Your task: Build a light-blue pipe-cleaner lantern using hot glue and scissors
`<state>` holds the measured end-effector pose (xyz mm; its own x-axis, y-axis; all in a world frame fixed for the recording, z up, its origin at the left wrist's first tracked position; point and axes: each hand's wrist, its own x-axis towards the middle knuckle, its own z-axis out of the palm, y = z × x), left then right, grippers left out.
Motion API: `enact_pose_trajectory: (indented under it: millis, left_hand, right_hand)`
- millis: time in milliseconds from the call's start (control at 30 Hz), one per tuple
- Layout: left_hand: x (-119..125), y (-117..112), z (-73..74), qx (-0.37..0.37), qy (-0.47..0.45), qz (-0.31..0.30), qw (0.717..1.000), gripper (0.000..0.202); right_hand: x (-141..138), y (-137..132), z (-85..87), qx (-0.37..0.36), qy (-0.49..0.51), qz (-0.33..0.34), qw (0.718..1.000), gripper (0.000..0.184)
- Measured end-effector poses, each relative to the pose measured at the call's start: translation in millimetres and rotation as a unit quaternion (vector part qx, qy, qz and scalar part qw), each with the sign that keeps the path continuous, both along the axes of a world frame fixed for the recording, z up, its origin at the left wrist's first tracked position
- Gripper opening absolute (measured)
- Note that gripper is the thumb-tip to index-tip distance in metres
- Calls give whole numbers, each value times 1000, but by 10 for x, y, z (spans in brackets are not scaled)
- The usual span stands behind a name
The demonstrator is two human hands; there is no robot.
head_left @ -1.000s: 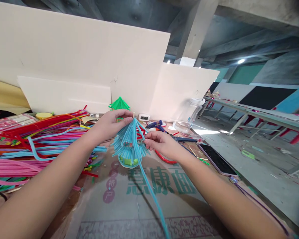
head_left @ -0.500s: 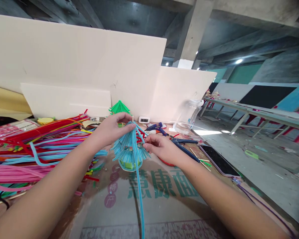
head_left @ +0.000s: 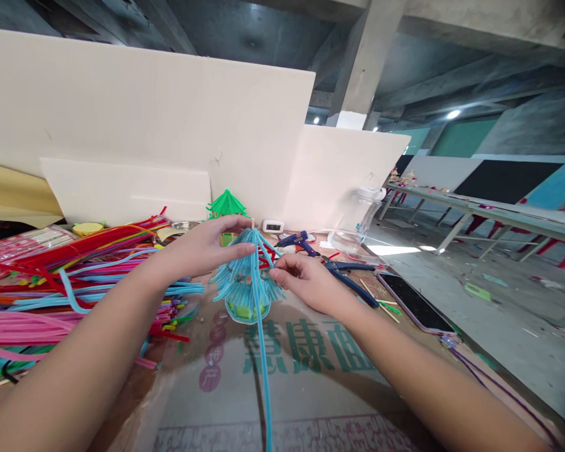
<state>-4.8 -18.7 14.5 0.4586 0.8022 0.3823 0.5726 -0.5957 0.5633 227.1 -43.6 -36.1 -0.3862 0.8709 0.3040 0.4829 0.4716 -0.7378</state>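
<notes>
Head view: the blue pipe-cleaner cone model (head_left: 245, 279) stands on the printed cardboard sheet (head_left: 311, 376). Left hand (head_left: 207, 246): fingers closed over the model's upper left side, gripping it. Right hand (head_left: 306, 281): thumb and forefinger pinched on the model's right edge. A long blue pipe cleaner (head_left: 263, 376) trails from the model toward the person. The pipe-cleaner pile (head_left: 75, 276) lies left of the model; the glue gun (head_left: 294, 240) lies behind it, to the right.

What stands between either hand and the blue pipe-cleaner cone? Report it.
Nothing visible. The left hand and the right hand both touch the blue pipe-cleaner cone, one on each side near its top.
</notes>
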Motion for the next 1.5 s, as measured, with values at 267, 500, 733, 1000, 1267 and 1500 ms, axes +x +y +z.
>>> enact_pose_trajectory:
  millis: [267,500,733,1000,1267,1500]
  left_hand:
    - [-16,-64,8,26,118,7,993,82]
    - [30,-67,-11,39,139,15,989,75]
    - [28,-54,-22,43,124,6,991,72]
    - [-3,-76,0,2,105,-7,994,69]
    - [20,-114,39,3,106,-2,994,67]
    - [2,-58,-18,4,108,0,994,70]
  right_hand:
    - [-21,-9,-6,-5,0,-7,1000,35]
    - [-50,-22,-19,35,-9,-16,999,35]
    - [-37,11,-53,30,-7,-2,1000,36]
    - [-37,23,-90,12,-18,-33,999,34]
    - [-47,15,-86,11,-23,-40,999,35]
    - [-42,-19,-73,10,-12,-60,998,31]
